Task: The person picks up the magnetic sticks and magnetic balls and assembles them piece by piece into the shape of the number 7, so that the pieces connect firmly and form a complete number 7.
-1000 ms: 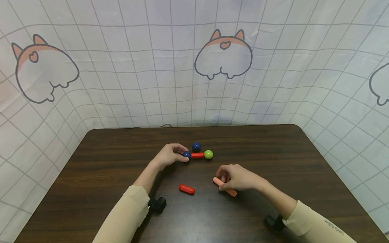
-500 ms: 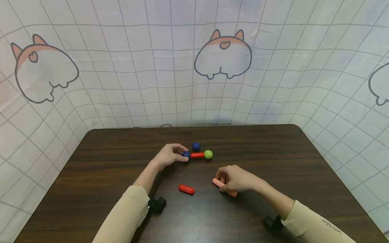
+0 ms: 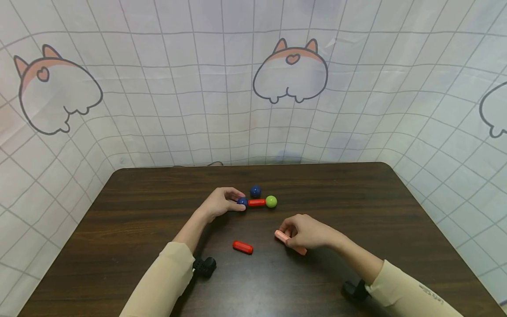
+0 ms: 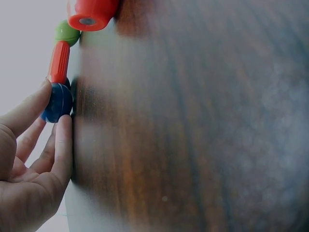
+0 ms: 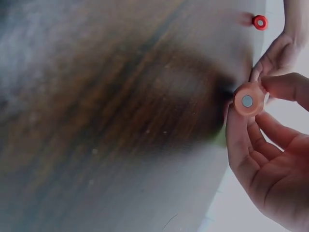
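My left hand pinches a dark blue ball between thumb and fingers. From that ball a red magnetic rod runs right to a green ball, touching it at the far end. A second blue ball sits just behind the red rod. Nearer to me, my right hand holds a peach-orange magnetic rod by its middle, slanting down to the right. The right wrist view shows a silver magnet disc in the end of this peach-orange rod.
Another red rod lies loose on the dark wooden table, between my forearms. A white gridded curtain with cartoon prints hangs behind and around the table. Each wrist carries a black camera mount.
My right hand has shifted slightly left with the peach-orange rod in its grasp. The left hand keeps its hold on the blue ball, and the joined pieces stay practically in place.
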{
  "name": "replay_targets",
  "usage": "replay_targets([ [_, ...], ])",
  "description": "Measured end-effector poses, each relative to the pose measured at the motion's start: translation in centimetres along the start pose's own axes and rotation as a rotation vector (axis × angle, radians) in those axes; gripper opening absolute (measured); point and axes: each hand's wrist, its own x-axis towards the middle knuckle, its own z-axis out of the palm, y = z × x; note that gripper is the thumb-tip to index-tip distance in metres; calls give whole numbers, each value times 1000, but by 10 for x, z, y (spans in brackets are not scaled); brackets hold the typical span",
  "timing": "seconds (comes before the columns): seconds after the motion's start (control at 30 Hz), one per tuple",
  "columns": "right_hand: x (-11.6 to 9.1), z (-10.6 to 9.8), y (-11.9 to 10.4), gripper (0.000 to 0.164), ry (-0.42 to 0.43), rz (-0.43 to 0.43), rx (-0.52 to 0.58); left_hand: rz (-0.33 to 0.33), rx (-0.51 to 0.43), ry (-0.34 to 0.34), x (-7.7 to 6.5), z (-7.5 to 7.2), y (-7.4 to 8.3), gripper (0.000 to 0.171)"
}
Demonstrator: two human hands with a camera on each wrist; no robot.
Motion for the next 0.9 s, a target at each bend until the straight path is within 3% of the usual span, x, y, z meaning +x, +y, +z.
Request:
replay_targets([
  [0.5,7,-5,6,32,-43,21,292,10,1,-2,0,-1,0,37],
  [0.9,13,-6,9,37,-47,73,445,7,26,-4,-1,0,2,35],
])
